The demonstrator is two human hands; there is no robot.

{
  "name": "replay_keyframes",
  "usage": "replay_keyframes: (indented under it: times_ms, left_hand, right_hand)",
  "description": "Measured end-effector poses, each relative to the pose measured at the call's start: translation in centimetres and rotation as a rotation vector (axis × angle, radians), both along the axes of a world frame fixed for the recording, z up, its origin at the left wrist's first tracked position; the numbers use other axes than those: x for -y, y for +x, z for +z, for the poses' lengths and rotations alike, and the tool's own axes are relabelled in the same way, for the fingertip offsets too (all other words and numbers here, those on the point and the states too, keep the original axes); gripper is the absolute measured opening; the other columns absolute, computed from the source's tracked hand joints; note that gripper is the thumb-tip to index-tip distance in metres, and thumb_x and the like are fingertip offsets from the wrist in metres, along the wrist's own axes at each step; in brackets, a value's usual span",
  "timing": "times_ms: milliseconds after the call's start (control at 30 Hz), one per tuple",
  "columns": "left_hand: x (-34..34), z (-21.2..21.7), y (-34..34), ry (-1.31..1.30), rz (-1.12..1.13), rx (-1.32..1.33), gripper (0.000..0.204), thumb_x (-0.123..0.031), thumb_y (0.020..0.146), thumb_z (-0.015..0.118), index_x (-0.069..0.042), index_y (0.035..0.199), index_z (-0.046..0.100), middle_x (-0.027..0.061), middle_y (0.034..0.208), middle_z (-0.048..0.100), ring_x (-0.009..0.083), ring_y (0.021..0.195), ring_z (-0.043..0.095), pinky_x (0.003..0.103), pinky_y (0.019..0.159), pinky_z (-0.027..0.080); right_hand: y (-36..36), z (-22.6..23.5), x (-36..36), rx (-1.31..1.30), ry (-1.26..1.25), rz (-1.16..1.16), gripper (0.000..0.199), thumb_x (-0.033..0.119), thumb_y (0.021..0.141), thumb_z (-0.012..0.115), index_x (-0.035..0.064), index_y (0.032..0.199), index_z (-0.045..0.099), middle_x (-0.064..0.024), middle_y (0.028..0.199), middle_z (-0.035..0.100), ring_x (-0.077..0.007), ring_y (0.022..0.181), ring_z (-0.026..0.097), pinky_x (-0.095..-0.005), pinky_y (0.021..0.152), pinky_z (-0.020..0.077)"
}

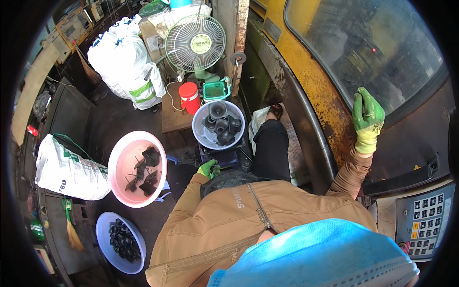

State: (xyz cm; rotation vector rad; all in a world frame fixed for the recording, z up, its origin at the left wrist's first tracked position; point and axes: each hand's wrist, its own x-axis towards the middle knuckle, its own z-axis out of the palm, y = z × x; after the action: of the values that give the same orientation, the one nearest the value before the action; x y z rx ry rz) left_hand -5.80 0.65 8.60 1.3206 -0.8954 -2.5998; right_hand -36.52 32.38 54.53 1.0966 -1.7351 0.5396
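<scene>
Right green-gloved hand raised beside the yellow metal machine's glass window, fingers bent; left green-gloved hand low; cannot tell whether either grips anything. Flared black moulded parts lie in the round pale-lilac plastic basin ahead, others in round pink and blue-violet plastic basins leftward. Judged partway, with batches divided; finished share unclear.

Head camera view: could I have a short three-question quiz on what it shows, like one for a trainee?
1. True or false: the gloved right hand is higher in the picture than the gloved left hand.
2. What stands just left of the green container in the picture: A, a broom; B, a red jug; C, a white sack?
3. How many basins hold black parts?

Key: 1 true; 2 B; 3 three.
</scene>
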Motion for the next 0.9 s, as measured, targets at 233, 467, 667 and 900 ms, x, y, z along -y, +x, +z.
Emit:
replay_keyframes:
  times_ms: [233, 467, 667, 900]
  left_hand:
    - [0.1, -0.5, 0.0, 0.023, 0.016, -0.001, 0.030, -0.027, 0.093, 0.065, -0.004, 0.112, 0.062, 0.0143, 0.086, 0.066, 0.0250, 0.063, 0.062, 0.036, 0.060, 0.054]
    - [0.2, -0.7, 0.0, 0.006, -0.003, 0.007, 0.027, -0.032, 0.093, 0.064, -0.009, 0.108, 0.062, 0.0103, 0.084, 0.067, 0.0229, 0.062, 0.062, 0.034, 0.056, 0.050]
    - [0.1, -0.7, 0.0, 0.004, 0.002, 0.045, 0.026, -0.031, 0.094, 0.063, -0.010, 0.108, 0.062, 0.0102, 0.082, 0.067, 0.0230, 0.062, 0.062, 0.034, 0.055, 0.051]
    - [-0.1, 0.3, -0.2, 0.028, 0.013, 0.033, 0.025, -0.030, 0.094, 0.063, -0.008, 0.106, 0.062, 0.0097, 0.079, 0.066, 0.0232, 0.061, 0.062, 0.035, 0.056, 0.052]
  right_hand:
    - [0.1, 0.1, 0.1, 0.008, 0.011, -0.006, 0.016, 0.000, 0.081, 0.070, 0.0009, 0.096, 0.070, -0.0135, 0.083, 0.071, -0.0278, 0.069, 0.067, -0.0352, 0.062, 0.0530]
    - [0.1, -0.1, 0.1, 0.003, 0.003, 0.000, 0.016, 0.000, 0.081, 0.070, 0.0010, 0.096, 0.071, -0.0130, 0.083, 0.071, -0.0272, 0.069, 0.068, -0.0349, 0.062, 0.0529]
    - [0.2, 0.1, 0.2, -0.001, 0.010, -0.008, 0.016, 0.000, 0.080, 0.070, 0.0011, 0.096, 0.071, -0.0133, 0.083, 0.071, -0.0274, 0.070, 0.068, -0.0351, 0.061, 0.0533]
    - [-0.2, 0.1, 0.0, -0.045, 0.025, 0.001, 0.016, 0.001, 0.083, 0.069, 0.0001, 0.099, 0.069, -0.0156, 0.088, 0.072, -0.0291, 0.075, 0.070, -0.0347, 0.066, 0.0545]
